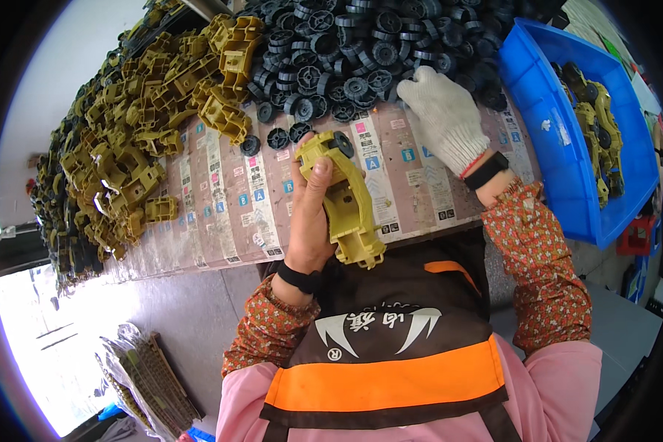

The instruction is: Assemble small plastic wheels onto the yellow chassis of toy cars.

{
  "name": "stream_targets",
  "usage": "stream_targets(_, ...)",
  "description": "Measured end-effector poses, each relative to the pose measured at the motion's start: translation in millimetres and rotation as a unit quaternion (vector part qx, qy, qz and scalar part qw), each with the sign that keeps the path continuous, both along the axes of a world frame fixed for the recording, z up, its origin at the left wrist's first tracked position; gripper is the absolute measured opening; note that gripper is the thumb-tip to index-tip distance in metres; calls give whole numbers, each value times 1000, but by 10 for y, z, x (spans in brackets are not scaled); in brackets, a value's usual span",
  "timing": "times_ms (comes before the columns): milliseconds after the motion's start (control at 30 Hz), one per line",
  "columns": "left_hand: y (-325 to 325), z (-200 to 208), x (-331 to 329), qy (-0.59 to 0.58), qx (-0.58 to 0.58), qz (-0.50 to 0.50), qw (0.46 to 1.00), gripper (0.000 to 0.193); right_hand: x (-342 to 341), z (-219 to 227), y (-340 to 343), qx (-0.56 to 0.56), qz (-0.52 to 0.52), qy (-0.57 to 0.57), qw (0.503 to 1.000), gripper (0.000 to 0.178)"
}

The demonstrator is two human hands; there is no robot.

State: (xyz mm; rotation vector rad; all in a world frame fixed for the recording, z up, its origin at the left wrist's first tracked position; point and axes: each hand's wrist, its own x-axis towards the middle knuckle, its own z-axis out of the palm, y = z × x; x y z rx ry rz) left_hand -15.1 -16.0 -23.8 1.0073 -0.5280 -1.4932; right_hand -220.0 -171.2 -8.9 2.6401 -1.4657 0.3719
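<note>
My left hand [311, 214], bare, grips an olive-yellow plastic toy car body [348, 210] over the table's near edge, thumb on top. A black wheel [339, 144] sits at its upper end. My right hand [446, 118], in a white knit glove, is at the near edge of a heap of black toy wheels [379, 81]. Its fingers are curled down toward the wheels, and what they hold, if anything, is hidden. Several loose wheels, such as a black wheel [278, 138], lie between the heap and my left hand.
A heap of olive-yellow car bodies [132, 158] covers the left of the taped table [228, 214]. At the right, a blue plastic bin [567, 158] contains car bodies with wheels [600, 136]. Plastic-wrapped stacked material [144, 376] stands below at the left.
</note>
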Motion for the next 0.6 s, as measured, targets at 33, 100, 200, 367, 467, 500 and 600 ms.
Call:
stream_targets(33, -21, -18, 3, 11, -8, 23, 1000, 64, -13, 36, 62, 1, 4, -28, 1000, 14)
stream_targets(100, -33, -54, 47, 11, -25, 63, 998, 63, -27, 94, 267, 44, 4, -121, 992, 14)
stream_targets(200, -64, -47, 87, -4, -30, 93, 995, 63, -28, 233, 670, 251, 11, -288, 924, 21)
stream_targets(367, -129, -2, -32, -40, -69, 130, 988, 65, 137, 241, 1245, 313, 5, -409, 857, 20)
stream_targets(467, -140, 73, -103, -78, -100, 142, 982, 66, 152, 217, 1352, 273, 11, -414, 868, 21)
stream_targets(500, -134, 97, -106, -79, -110, 145, 980, 67, 156, 217, 1376, 247, 17, -416, 875, 21)
stream_targets(600, -118, 119, -116, -74, -122, 150, 978, 67, 125, 304, 1408, 288, 16, -390, 874, 23)
